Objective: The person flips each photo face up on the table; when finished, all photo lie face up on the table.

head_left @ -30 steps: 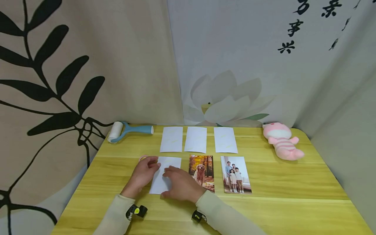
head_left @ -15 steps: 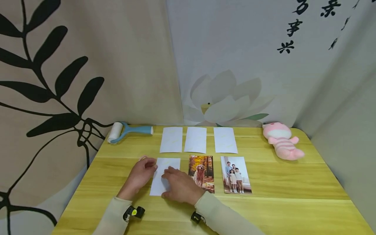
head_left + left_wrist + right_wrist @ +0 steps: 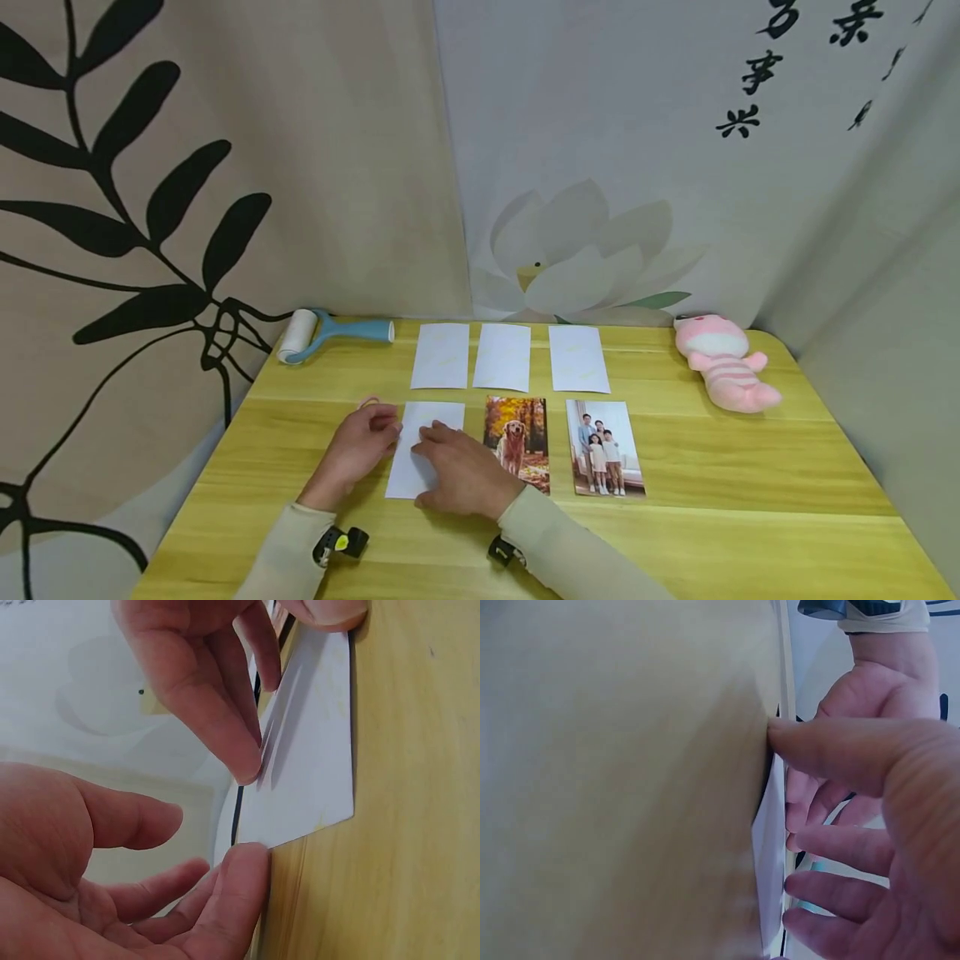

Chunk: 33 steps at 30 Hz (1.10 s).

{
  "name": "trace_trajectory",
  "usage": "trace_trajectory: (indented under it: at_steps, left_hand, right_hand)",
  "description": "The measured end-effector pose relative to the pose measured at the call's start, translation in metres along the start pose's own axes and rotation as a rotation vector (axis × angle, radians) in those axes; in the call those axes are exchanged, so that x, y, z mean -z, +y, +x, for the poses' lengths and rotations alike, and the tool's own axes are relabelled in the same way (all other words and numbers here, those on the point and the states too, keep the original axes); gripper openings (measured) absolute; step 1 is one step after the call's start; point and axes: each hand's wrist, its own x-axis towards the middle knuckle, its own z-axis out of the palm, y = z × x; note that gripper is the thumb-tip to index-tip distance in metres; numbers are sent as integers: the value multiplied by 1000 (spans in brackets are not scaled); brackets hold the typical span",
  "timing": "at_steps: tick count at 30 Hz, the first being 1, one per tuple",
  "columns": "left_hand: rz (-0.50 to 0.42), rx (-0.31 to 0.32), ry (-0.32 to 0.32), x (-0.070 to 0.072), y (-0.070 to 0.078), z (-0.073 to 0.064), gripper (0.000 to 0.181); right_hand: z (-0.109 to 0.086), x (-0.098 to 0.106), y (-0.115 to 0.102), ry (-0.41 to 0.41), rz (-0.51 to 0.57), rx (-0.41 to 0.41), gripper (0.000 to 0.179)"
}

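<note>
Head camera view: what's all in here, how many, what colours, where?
Wooden table: one, yellowish, foreground.
Printed fabric backdrop: count unclear, beige-white, rear.
Plain rectangular far cards: three, white, back row.
Rectangular near card: one, white, front left.
Rectangular dog photo: one, orange, front middle.
Rectangular family photo: one, whitish, front right.
Plastic-handled lint roller: one, blue-white, far left.
Striped plush toy: one, pink-white, far right.
Curved object: one, pink, behind left hand.
Left hand: one, bare, card's edge.
Right hand: one, bare, on card.
Sleeves: two, cream, forearms.
Wrist cameras: two, black, wrists.
</note>
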Motion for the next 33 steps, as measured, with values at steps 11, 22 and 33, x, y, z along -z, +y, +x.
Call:
trace_trajectory:
  at_steps: [11, 22, 33]
  left_hand:
    - [-26, 50, -25, 0, -1, 4, 41]
    - [3, 91, -61, 5, 0, 2, 42]
    - [-46, 106, -116, 3, -5, 0, 47]
  right_hand:
    - [1, -1, -2, -19, 47, 27, 65]
    - [2, 1, 5, 27, 102, 41, 60]
    - [0, 3, 6, 13, 147, 16, 63]
